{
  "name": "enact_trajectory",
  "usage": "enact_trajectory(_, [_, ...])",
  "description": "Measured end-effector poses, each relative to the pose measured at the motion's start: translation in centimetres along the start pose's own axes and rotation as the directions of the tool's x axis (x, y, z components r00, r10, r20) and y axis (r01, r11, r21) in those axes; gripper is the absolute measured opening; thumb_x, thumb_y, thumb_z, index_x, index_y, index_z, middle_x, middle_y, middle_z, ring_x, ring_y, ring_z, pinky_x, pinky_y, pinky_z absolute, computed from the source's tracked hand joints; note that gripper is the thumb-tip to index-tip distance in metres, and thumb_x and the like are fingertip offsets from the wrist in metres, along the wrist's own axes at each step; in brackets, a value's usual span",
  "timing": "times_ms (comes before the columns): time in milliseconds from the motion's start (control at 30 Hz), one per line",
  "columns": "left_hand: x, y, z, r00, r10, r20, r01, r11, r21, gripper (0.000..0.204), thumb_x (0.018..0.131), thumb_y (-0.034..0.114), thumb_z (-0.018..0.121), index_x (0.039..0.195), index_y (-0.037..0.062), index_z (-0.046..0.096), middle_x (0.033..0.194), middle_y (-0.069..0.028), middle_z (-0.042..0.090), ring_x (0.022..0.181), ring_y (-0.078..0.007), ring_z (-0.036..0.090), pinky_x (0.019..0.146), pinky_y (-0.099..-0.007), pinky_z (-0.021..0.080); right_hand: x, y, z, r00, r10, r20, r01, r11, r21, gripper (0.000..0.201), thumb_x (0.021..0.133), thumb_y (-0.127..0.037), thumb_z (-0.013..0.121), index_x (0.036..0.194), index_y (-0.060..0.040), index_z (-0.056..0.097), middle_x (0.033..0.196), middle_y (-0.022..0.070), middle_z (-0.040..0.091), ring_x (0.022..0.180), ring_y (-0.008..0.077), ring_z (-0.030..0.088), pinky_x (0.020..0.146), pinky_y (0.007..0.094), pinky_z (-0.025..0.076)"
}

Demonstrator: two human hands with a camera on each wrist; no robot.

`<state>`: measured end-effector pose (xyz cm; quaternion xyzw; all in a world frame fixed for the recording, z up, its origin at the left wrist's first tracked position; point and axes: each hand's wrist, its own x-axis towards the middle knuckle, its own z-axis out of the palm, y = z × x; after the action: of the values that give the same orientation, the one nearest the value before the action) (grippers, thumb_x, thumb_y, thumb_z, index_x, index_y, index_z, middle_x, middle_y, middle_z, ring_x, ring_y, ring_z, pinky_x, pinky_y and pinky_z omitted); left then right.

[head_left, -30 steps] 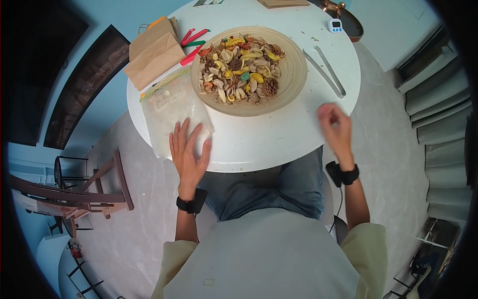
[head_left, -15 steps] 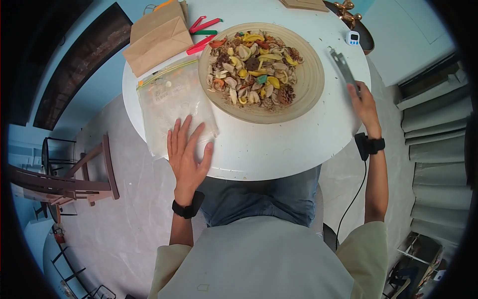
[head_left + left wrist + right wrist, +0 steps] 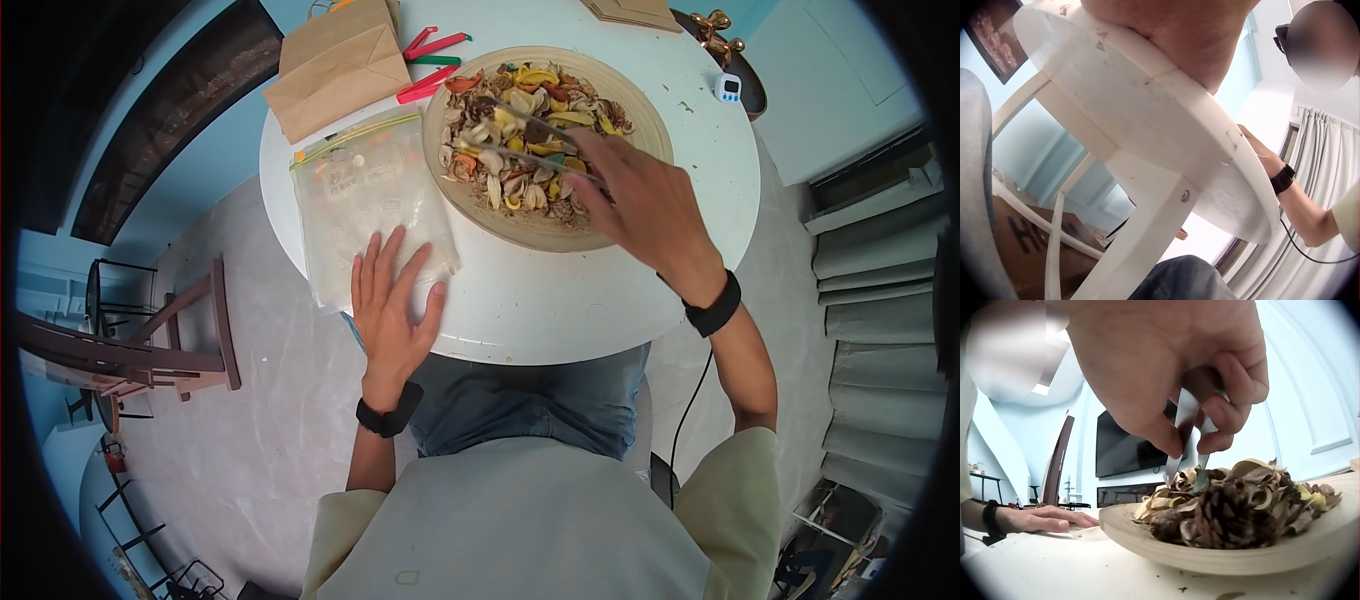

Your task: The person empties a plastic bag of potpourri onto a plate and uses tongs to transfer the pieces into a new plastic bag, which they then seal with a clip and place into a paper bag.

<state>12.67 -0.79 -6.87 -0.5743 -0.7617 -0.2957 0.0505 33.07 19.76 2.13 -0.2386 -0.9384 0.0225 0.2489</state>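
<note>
My right hand (image 3: 655, 212) grips metal tongs (image 3: 1186, 415) between thumb and fingers. The tongs' two arms stand apart, and their tips reach down over dried potpourri (image 3: 512, 188) of petals, yellow and orange pieces and cones. A round beige plate (image 3: 652, 135) bears the heap. In the right wrist view a pine cone (image 3: 1225, 515) sits at the near side of the pile. My left hand (image 3: 392, 325) lies with straight fingers on the lower part of a clear zip bag (image 3: 345, 215), flat on the table left of the plate.
Brown paper bags (image 3: 345, 75) stand behind the zip bag. Red and green bag clips (image 3: 425, 85) lie between them and the plate. A small white timer (image 3: 728, 88) is at the far right, near a dark tray (image 3: 752, 85). The white table (image 3: 560, 310) has a rounded front edge.
My right hand reached to the table's right side, picked up the tongs and carried them left over the potpourri. My left hand has stayed on the zip bag.
</note>
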Motion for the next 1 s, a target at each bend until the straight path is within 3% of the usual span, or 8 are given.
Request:
enact_trajectory(100, [0.0,-0.2,0.2,1.0,0.009,-0.008,-0.008,1.0,0.008,0.036,0.086,0.023,0.064,0.12,0.0113,0.065,0.142,-0.0108,0.048,0.137,-0.0334,0.036,0.115,-0.0479,0.019,0.0,1.2,-0.2,0.997,0.062,0.035,-0.06,0.996,-0.06,0.038,0.093,-0.027,0.06,0.124,-0.0048,0.056,0.091,0.014,0.068,0.071,0.0268,0.067,0.057,0.0373,0.05])
enact_trajectory(167, [0.0,-0.2,0.3,1.0,0.013,-0.006,-0.013,1.0,0.009,0.036,0.086,0.023,0.064,0.12,0.0115,0.065,0.142,-0.0107,0.048,0.137,-0.0333,0.036,0.115,-0.0479,0.02,-0.2,1.9,0.1,0.997,0.082,0.006,-0.082,0.996,-0.039,0.037,0.091,-0.026,0.062,0.12,-0.003,0.058,0.088,0.015,0.067,0.067,0.0319,0.065,0.056,0.0394,0.052])
enact_trajectory(300, [0.0,0.0,0.1,1.0,0.005,-0.002,-0.005,1.0,0.003,0.036,0.086,0.023,0.064,0.12,0.0117,0.065,0.142,-0.0106,0.048,0.136,-0.0335,0.036,0.115,-0.0479,0.02,-0.9,2.2,0.0,0.99,0.122,-0.066,-0.122,0.993,0.0,0.038,0.091,-0.025,0.064,0.121,-0.0025,0.058,0.084,0.0144,0.067,0.065,0.0313,0.065,0.056,0.0387,0.051])
enact_trajectory(400, [0.1,0.2,0.0,1.0,0.013,-0.002,-0.012,1.0,0.026,0.035,0.088,0.022,0.061,0.121,0.0117,0.064,0.141,-0.0101,0.05,0.137,-0.0321,0.037,0.116,-0.047,0.021,-2.6,1.4,-1.8,0.976,0.203,-0.078,-0.195,0.975,0.107,0.04,0.089,-0.025,0.066,0.121,-0.0019,0.059,0.079,0.0132,0.066,0.063,0.0289,0.063,0.055,0.0361,0.05])
enact_trajectory(567, [0.1,0.3,0.1,1.0,0.013,-0.001,-0.013,1.0,0.028,0.035,0.088,0.021,0.061,0.121,0.0117,0.064,0.14,-0.0095,0.05,0.136,-0.0317,0.038,0.115,-0.047,0.021,-7.6,0.3,-4.3,0.947,0.313,0.074,-0.322,0.931,0.172,0.041,0.088,-0.025,0.068,0.121,-0.0017,0.061,0.075,0.0119,0.064,0.059,0.0247,0.061,0.055,0.033,0.048])
enact_trajectory(800, [-0.1,0.0,0.5,1.0,0.021,-0.009,-0.021,1.0,0.02,0.037,0.085,0.019,0.064,0.121,0.013,0.064,0.142,-0.0092,0.049,0.137,-0.0316,0.037,0.116,-0.0472,0.019,-11.2,2.8,-1.9,0.929,0.365,0.057,-0.369,0.919,0.139,0.041,0.088,-0.026,0.068,0.12,-0.0031,0.062,0.076,0.0134,0.065,0.059,0.0231,0.061,0.056,0.0322,0.048])
enact_trajectory(1000, [-0.2,0.3,0.3,1.0,0.009,0.002,-0.009,0.998,0.068,0.034,0.088,0.02,0.061,0.122,0.0141,0.064,0.141,-0.0081,0.05,0.137,-0.0299,0.037,0.117,-0.0482,0.016,-11.0,3.0,-1.1,0.893,0.45,-0.031,-0.421,0.857,0.297,0.042,0.091,-0.03,0.065,0.122,-0.0017,0.06,0.079,0.0146,0.066,0.065,0.0203,0.062,0.061,0.0315,0.049])
